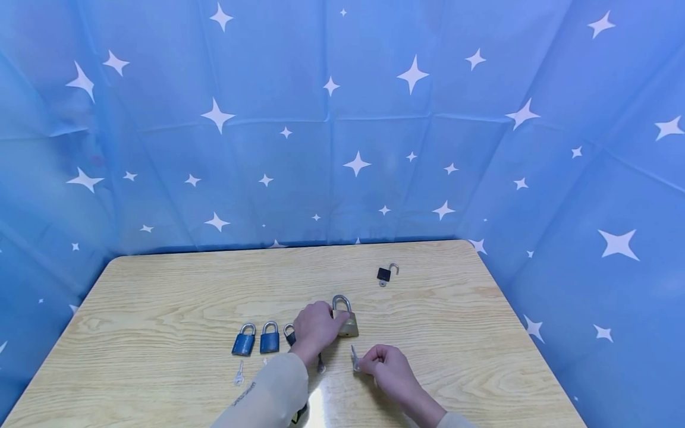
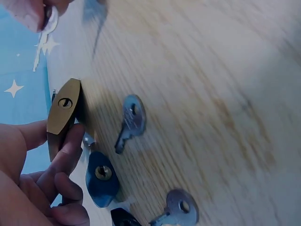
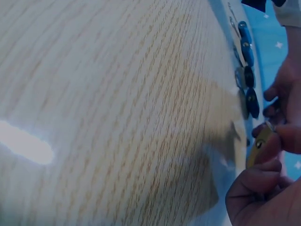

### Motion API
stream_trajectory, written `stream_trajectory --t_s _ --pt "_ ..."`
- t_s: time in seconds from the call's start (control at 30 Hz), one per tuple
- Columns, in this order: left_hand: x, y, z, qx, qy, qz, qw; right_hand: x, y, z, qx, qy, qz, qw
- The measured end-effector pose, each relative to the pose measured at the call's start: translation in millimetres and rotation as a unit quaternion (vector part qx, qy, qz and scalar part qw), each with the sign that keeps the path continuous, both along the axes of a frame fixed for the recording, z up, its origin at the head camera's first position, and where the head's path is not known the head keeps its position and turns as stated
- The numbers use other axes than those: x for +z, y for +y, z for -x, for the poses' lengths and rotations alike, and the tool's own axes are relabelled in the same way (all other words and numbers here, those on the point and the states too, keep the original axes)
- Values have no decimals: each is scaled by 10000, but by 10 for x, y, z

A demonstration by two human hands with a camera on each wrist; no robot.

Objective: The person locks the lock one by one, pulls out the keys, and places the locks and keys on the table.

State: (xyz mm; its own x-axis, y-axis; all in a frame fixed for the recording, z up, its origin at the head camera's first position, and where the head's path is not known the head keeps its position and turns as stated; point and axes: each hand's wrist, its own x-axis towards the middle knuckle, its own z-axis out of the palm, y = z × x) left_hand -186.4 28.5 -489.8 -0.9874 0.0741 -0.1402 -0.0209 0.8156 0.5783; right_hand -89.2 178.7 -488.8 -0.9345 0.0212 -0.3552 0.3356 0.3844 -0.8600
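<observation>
Between the thumb and fingers of my left hand [image 1: 316,326] is a large brass padlock [image 1: 349,327], its shackle pointing away from me. The left wrist view shows the keyhole face of that padlock [image 2: 63,110]. My right hand [image 1: 393,370] pinches a silver key [image 1: 355,358] just in front of the lock, apart from it. Loose on the table by my left hand lies another key [image 2: 134,115], near a dark blue padlock [image 2: 101,181]. A dark padlock [image 1: 289,336] is partly hidden behind my left hand.
Two blue padlocks [image 1: 243,343] stand to the left, a key [image 1: 239,374] in front of them. Farther back on the wooden table [image 1: 428,297] lies a small black padlock [image 1: 383,274] with its shackle open. My left sleeve [image 1: 273,392] covers part of a dark-and-yellow item [image 1: 297,416].
</observation>
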Motion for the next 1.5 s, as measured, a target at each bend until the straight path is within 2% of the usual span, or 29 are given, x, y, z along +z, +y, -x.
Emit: stream_trajectory --t_s 0.27,0.4,0.67,0.97,1.27,1.5 --pt "-20 -17 -4 -137 72 315 9994 -12 -7 5 -29 18 -71 10000" --pt "-44 -22 -4 -217 209 564 9980 -17 -14 9 -39 134 -157 9998" --pt "-55 -34 -7 -354 489 1015 9930 -43 -26 23 15 331 -541 9980" --pt "-62 -41 -14 -428 692 1298 9882 -92 -100 50 -73 551 -1322 9897" --pt "-86 -74 -10 -511 829 1271 9871 -94 -147 100 -23 603 -1479 9872" --pt "8 -197 -40 -497 1001 800 9905 -120 -194 130 -123 659 -1756 9822"
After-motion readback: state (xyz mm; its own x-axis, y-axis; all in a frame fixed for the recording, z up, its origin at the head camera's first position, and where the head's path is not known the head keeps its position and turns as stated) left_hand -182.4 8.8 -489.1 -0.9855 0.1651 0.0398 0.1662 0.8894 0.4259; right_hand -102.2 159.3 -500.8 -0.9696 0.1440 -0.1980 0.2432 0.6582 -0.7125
